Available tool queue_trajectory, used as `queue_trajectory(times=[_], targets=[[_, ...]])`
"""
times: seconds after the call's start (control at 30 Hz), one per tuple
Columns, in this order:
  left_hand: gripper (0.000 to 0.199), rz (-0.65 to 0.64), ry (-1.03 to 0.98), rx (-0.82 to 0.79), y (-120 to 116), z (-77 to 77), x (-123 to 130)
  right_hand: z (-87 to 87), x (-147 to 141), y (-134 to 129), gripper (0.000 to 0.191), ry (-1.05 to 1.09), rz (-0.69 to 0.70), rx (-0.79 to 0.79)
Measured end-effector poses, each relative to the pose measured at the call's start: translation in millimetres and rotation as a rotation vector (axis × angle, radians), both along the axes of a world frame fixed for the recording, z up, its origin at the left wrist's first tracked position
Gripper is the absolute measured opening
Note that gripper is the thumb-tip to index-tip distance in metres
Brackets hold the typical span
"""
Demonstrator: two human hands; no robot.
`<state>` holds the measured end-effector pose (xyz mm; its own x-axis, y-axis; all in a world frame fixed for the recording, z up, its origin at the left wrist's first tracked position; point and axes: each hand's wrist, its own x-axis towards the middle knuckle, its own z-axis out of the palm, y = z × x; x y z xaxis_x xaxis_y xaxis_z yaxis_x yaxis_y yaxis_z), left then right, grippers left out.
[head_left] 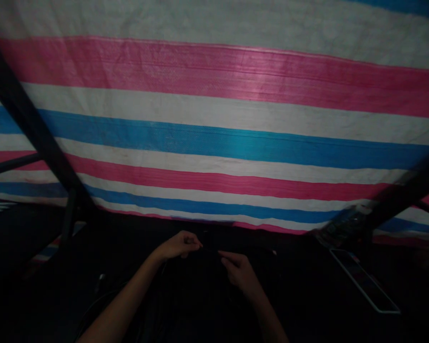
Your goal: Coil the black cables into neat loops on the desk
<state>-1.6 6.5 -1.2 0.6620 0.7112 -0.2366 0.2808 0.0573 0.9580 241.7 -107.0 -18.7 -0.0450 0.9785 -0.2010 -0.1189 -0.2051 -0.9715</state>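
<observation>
Dark material (pixel 209 253) between the fingers (pixel 192 247)

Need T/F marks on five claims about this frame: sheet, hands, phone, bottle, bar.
1. The striped sheet has pink and blue bands. True.
2. The left hand and right hand are clasped together. False: they are apart, with a dark gap between the fingertips.
3. The pale-edged phone lies toward the picture's right side. True.
4. The clear bottle is on the left hand's side. False: it is over on the right hand's side, near the phone.
5. A dark bar slants across the picture's left side. True.
</observation>
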Motion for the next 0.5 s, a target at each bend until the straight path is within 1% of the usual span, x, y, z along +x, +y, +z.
queue_trajectory(times=[0.07,0.13,0.2,0.23,0.3,0.37,0.5], targets=[[0.040,-0.106,0.014,-0.046,-0.4,2.1,-4.3,5.2,2.2,-4.1,0.052,-0.049,0.121,-0.026],[0.037,-0.181,0.023,-0.086,-0.7,3.6,-7.0,8.2,4.4,-7.4,0.053,-0.071,0.233,-0.045],[0.037,-0.209,0.034,-0.099,-1.7,4.0,-6.1,7.9,3.9,-9.2,0.055,-0.058,0.295,-0.046],[0.037,-0.209,0.033,-0.092,-2.5,3.9,-4.3,6.7,2.6,-9.5,0.057,-0.052,0.298,-0.039],[0.039,-0.179,0.014,-0.067,-4.8,4.0,0.6,3.7,-0.9,-8.3,0.061,-0.041,0.252,-0.018],[0.041,-0.111,-0.025,-0.036,-7.2,5.2,5.2,1.5,-2.5,-5.1,0.063,-0.021,0.143,0.013],[0.046,0.080,-0.137,-0.021,-9.1,9.1,8.7,1.5,5.7,4.1,0.067,0.058,-0.209,0.097]])
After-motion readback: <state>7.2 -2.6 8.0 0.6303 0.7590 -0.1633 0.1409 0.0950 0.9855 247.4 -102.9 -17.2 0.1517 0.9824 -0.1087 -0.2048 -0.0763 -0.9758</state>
